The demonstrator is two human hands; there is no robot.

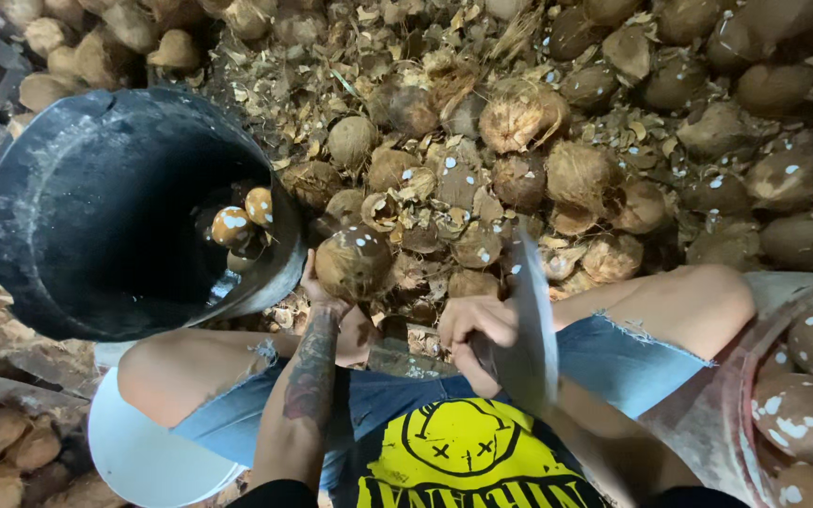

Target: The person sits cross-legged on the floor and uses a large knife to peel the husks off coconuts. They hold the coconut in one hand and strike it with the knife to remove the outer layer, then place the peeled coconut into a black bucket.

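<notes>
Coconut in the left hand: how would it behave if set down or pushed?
The coconut looks round, so it would probably roll if released on the uneven heap. Its rough, partly husked brown surface likely grips well rather than slipping. The left hand cups it from below, hinting at some weight for its size.

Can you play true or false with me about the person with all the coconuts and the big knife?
1. The left hand holds a coconut. True.
2. The right hand is empty. False: it grips a broad cleaver, blade pointing up.
3. The big black bucket has nothing in it. False: a few peeled coconuts lie at the bottom.
4. A heap of husked coconuts lies in front of the person. True.
5. The person sits on a red stool. False: the stool under them is white.
</notes>
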